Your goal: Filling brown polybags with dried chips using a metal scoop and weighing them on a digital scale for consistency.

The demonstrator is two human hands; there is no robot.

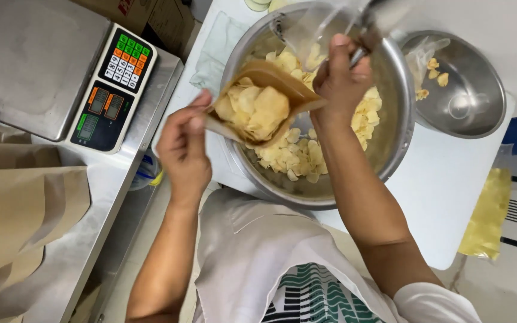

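Left hand (182, 146) pinches the rim of a brown paper bag (258, 110) full of pale chips, tilted over the big steel bowl (393, 128) on the white table (450, 179). Right hand (341, 75) is closed on a scoop handle (blurred) at the bag's other edge. Leftward sits a scale (37, 66), then a small bowl (480, 96), then flat paper bags (19, 209).
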